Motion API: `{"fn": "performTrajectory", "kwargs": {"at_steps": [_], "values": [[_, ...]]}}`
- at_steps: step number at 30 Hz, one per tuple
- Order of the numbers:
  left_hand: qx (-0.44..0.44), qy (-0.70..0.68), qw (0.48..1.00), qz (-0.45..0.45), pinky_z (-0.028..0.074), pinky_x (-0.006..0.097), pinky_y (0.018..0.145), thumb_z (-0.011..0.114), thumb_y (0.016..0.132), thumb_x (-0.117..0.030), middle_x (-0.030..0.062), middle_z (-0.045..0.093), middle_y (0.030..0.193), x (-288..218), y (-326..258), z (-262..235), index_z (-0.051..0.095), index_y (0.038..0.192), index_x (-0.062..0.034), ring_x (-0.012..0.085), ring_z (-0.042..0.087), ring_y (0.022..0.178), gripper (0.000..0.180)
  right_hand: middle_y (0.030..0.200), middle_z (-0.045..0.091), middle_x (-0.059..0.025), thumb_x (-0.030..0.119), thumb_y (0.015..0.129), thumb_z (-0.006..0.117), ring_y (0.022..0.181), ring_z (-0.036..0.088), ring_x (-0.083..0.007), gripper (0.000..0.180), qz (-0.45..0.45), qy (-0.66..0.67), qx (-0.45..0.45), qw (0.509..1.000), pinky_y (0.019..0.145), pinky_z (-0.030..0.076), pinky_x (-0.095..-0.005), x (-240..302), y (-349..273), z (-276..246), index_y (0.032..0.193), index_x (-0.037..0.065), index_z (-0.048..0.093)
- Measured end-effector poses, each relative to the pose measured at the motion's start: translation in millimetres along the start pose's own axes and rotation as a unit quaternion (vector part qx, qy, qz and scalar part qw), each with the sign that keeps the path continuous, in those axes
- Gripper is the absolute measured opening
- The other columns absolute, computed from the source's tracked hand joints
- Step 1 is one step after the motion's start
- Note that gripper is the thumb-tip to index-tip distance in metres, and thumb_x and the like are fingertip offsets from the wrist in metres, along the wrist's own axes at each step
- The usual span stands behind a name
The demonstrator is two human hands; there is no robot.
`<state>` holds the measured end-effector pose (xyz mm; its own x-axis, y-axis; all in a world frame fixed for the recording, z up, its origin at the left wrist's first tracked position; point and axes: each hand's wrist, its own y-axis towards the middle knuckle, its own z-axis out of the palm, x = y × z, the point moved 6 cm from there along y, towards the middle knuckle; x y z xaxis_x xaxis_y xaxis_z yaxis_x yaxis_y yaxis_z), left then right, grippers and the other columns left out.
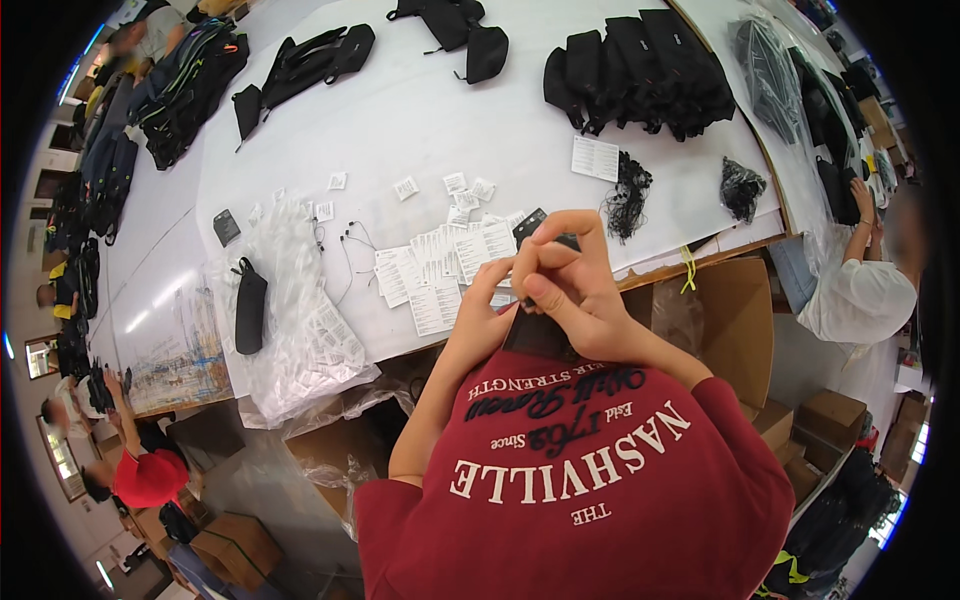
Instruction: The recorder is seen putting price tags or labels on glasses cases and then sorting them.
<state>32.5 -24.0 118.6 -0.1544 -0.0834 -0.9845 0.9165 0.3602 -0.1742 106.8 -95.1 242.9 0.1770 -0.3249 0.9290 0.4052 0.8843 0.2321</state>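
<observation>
The left hand point(490, 302) and the right hand point(578, 292) come together just in front of the worktop point(450, 120), around the middle of its near edge, with a black pouch point(537, 335) between them. Both grips are closed on the pouch: the left fingers hold its side, while the right thumb and bent forefinger pinch at its upper end. The fingers hide much of that end, so what they pinch exactly cannot be told.

Just beyond the hands, toward the near edge, lies a spread of white paper labels point(437, 265), with a dark card tag point(528, 224) partly hidden behind the right fingers. Smaller white labels point(405, 188) are scattered farther in. To the left, a clear plastic bag point(300, 330) full of white labels hangs over the near edge; another black pouch, the loose one point(250, 305), lies along its left side.

Right of the hands, a tangle of black cords point(627, 200) lies beside a white printed sheet point(595, 158). A small bag of black pieces point(742, 190) sits near the right-hand near corner. Toward the far right corner is a heap of black pouches point(640, 75), and more pouches point(487, 55) lie by the far edge. A cardboard box point(738, 330) stands below the near edge, right of the hands.
</observation>
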Motion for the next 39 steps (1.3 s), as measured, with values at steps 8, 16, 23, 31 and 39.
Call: {"fn": "performTrajectory", "kwargs": {"at_steps": [8, 16, 23, 31, 39], "values": [[0.023, 0.074, 0.992, 0.099, 0.043, 0.033, 0.085, 0.066, 0.070, -0.002, 0.0091, 0.061, 0.093, 14, 11, 2, 0.062, 0.093, -0.0020, 0.0222, 0.055, 0.093, 0.024, 0.077, 0.047, -0.0043, 0.009, 0.094, 0.048, 0.068, 0.043, -0.0087, 0.031, 0.038, 0.181, 0.020, 0.982, 0.064, 0.036, -0.0204, 11, 3, -10, 0.117, 0.012, 0.027], [-0.057, -0.044, 0.996, 0.056, 0.042, 0.025, 0.070, 0.066, 0.073, -0.005, 0.0028, 0.057, 0.075, 19, 7, -9, 0.058, 0.083, 0.0015, 0.0096, 0.050, 0.072, 0.014, 0.070, 0.037, -0.0010, 0.009, 0.092, 0.048, 0.061, 0.034, -0.0081, 0.027, 0.013, 0.184, -0.100, 0.978, 0.054, 0.030, -0.0200, 6, -2, -42, 0.116, 0.011, 0.035], [0.064, 0.010, 0.998, -0.002, 0.044, 0.027, 0.080, 0.069, 0.076, -0.008, 0.0072, 0.066, 0.083, 26, 17, 6, 0.062, 0.088, 0.0018, 0.0134, 0.060, 0.082, 0.017, 0.072, 0.038, -0.0010, 0.007, 0.091, 0.050, 0.064, 0.035, -0.0091, 0.028, -0.002, 0.312, -0.130, 0.941, 0.056, 0.032, -0.0202, 0, -20, -73, 0.118, 0.010, 0.042], [0.027, 0.071, 0.997, 0.025, 0.045, 0.026, 0.076, 0.069, 0.075, -0.008, 0.0045, 0.065, 0.074, 20, 18, -2, 0.063, 0.083, 0.0012, 0.0109, 0.060, 0.074, 0.014, 0.076, 0.043, -0.0028, 0.009, 0.092, 0.050, 0.068, 0.041, -0.0100, 0.024, -0.034, 0.281, -0.180, 0.942, 0.063, 0.037, -0.0212, -3, -30, -122, 0.115, 0.007, 0.045], [-0.025, 0.032, 0.999, 0.024, 0.044, 0.024, 0.067, 0.070, 0.074, -0.008, 0.0031, 0.061, 0.070, 22, 13, -10, 0.062, 0.081, 0.0005, 0.0093, 0.057, 0.069, 0.014, 0.112, 0.049, -0.0078, 0.024, 0.089, 0.056, 0.106, 0.047, -0.0171, 0.042, 0.125, -0.159, -0.123, 0.971, 0.094, 0.036, -0.0299, -68, -57, -100, 0.125, 0.007, 0.040]]}}
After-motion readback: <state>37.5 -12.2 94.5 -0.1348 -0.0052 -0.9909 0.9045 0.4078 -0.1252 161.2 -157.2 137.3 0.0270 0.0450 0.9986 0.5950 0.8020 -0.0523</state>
